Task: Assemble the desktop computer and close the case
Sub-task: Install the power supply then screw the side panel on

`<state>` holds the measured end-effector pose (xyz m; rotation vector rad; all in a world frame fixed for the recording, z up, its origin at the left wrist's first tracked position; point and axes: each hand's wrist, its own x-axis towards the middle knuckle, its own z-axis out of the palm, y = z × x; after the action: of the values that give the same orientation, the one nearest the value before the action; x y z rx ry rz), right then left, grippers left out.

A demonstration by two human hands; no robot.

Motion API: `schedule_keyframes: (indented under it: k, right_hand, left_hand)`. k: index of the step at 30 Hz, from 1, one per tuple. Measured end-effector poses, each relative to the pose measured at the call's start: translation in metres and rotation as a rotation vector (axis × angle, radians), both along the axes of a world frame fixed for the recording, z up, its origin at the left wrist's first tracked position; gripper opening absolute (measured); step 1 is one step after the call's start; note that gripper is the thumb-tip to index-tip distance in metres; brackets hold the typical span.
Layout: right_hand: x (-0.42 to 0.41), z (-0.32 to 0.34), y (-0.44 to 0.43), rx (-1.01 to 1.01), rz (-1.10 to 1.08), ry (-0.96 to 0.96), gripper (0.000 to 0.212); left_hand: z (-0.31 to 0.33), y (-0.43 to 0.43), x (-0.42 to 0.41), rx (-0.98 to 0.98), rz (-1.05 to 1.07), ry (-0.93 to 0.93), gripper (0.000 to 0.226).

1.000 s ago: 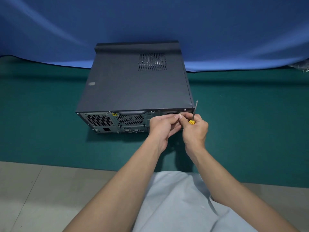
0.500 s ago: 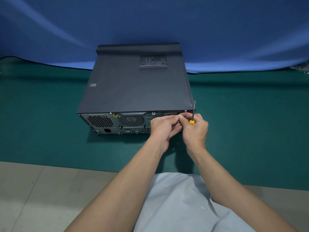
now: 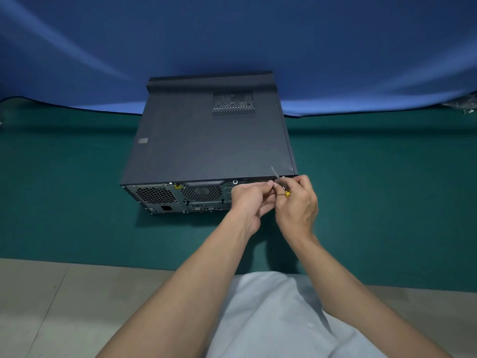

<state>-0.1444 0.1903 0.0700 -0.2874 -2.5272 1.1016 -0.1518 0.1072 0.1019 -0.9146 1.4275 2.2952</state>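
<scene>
A dark grey desktop computer case [image 3: 206, 143] lies on its side on the green mat, its side panel on top and its rear panel [image 3: 180, 197] with fan grilles facing me. My right hand [image 3: 296, 205] grips a small screwdriver [image 3: 280, 183] with a yellow handle; its metal shaft slants up and left over the case's rear right corner. My left hand [image 3: 249, 200] is beside it, fingertips pinched together at the same corner next to my right thumb. Whatever the left fingers pinch is hidden.
The green mat [image 3: 374, 189] covers the table, with a blue cloth [image 3: 232, 34] hanging behind. A pale floor [image 3: 51, 306] lies in front. A few dark objects [image 3: 468, 104] sit at the far right edge.
The screwdriver's shaft has swung from leaning up and right to slanting up and left. Both hands stay at the rear right corner.
</scene>
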Motion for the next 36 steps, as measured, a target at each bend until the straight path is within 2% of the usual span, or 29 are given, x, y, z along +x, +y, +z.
schedule_keyframes:
  k: [7,11,17,27,36]
  right_hand:
    - [0.007,0.018,0.006,-0.18,-0.066,-0.289,0.022]
    - [0.032,0.025,0.01,-0.285,0.064,-0.394,0.009]
    - [0.056,0.028,0.009,-0.291,0.176,-0.52,0.018]
    - [0.052,0.029,0.009,-0.339,0.187,-0.568,0.022]
    - [0.048,0.025,0.009,-0.356,0.213,-0.547,0.017]
  left_hand:
    - [0.008,0.004,-0.005,0.025,0.076,-0.1,0.008]
    - [0.01,0.005,-0.005,0.059,0.068,-0.133,0.001]
    - [0.013,0.004,-0.008,0.089,0.055,-0.168,0.006]
    - [0.01,0.003,-0.008,0.124,0.055,-0.163,0.002]
    - [0.009,0.003,-0.007,0.115,0.051,-0.142,0.005]
